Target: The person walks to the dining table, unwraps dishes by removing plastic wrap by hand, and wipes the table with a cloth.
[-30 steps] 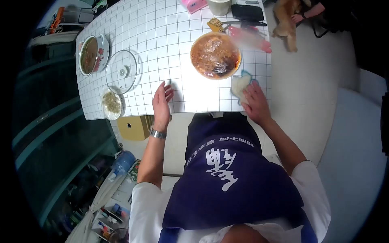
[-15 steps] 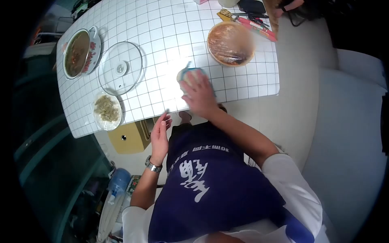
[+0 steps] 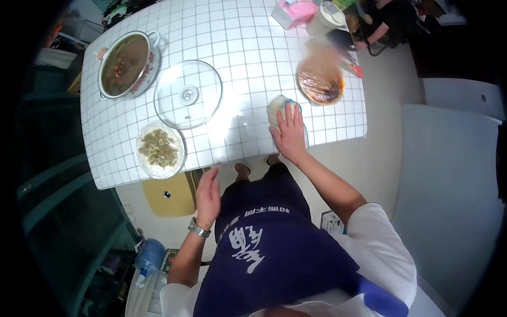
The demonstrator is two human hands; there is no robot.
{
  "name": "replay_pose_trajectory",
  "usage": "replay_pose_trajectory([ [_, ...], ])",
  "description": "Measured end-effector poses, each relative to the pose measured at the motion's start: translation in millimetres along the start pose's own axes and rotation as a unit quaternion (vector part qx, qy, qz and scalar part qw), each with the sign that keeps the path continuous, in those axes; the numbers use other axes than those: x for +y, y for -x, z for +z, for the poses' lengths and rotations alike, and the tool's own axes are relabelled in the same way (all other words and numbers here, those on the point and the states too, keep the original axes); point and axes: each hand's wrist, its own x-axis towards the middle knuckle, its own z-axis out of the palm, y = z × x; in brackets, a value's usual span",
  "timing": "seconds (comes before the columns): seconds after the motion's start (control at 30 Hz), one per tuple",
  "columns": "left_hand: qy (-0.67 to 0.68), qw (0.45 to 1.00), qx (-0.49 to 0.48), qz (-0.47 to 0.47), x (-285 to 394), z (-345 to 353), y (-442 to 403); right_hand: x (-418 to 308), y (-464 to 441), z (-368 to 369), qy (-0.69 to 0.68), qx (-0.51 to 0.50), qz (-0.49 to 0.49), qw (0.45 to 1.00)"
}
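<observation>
My right hand [image 3: 290, 134] presses down on a pale cloth with a teal edge [image 3: 275, 108] near the front of the white tiled-pattern table [image 3: 237, 68]. Its fingers lie stretched over the cloth, which shows past them on both sides. My left hand [image 3: 208, 196], with a metal watch at the wrist, hangs just off the table's front edge. Its fingers are extended and hold nothing. Just beyond the cloth stands a round bowl [image 3: 320, 79] of reddish-brown food under plastic wrap.
On the left stand a pot of soup [image 3: 153, 63], a glass lid [image 3: 188, 95] and a wrapped plate of food [image 3: 179, 158]. At the far right are a tissue box [image 3: 288, 16] and a white canister [image 3: 325, 21]. Another person's arm [image 3: 377, 34] shows beyond the table corner. A yellow box [image 3: 168, 203] is below.
The view has shifted. My right hand has slid the cloth rightward across the table, closer to the wrapped bowl. My left hand stays off the front edge.
</observation>
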Motion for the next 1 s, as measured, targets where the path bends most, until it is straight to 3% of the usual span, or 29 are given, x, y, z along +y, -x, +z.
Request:
replay_pose_trajectory([
  [0.07, -0.015, 1.0, -0.011, 0.02, 2.2, -1.0, -2.6, -12.3, -48.5, 15.6, 0.025, 0.056, 0.009, 0.998],
  [0.27, -0.045, 0.998, -0.023, 0.047, 3.8, -19.7, 6.0, -14.6, -170.3, 37.2, 0.005, 0.104, 0.029, 0.994],
  [0.33, -0.047, 0.995, 0.082, 0.022, -3.0, -33.1, 25.5, -15.8, -175.4, 40.8, 0.022, 0.109, 0.011, 0.994],
  [0.43, -0.088, 0.976, 0.194, -0.038, -54.4, -54.2, 60.5, -31.5, -104.8, 26.0, 0.014, 0.028, -0.051, 0.998],
  [0.53, -0.12, 0.946, 0.29, -0.085, -83.0, -84.9, 55.9, -39.7, -27.6, 10.6, -0.024, -0.022, -0.042, 0.999],
  [0.6, -0.125, 0.93, 0.331, -0.103, -112.7, -104.9, 46.6, -39.5, -24.7, 4.8, 0.002, -0.043, -0.016, 0.999],
  [0.77, -0.127, 0.889, 0.412, -0.155, -167.3, -147.3, 1.6, -25.5, -154.3, 35.7, 0.023, 0.061, 0.02, 0.998],
  [0.83, -0.154, 0.859, 0.443, -0.204, -176.8, -162.1, -20.1, -16.9, -215.9, 43.2, 0.028, 0.081, 0.0, 0.996],
  [1.0, -0.169, 0.838, 0.469, -0.221, -195.0, -181.2, -61.3, -0.8, -342.8, 55.7, 0.064, 0.102, 0.004, 0.993],
])
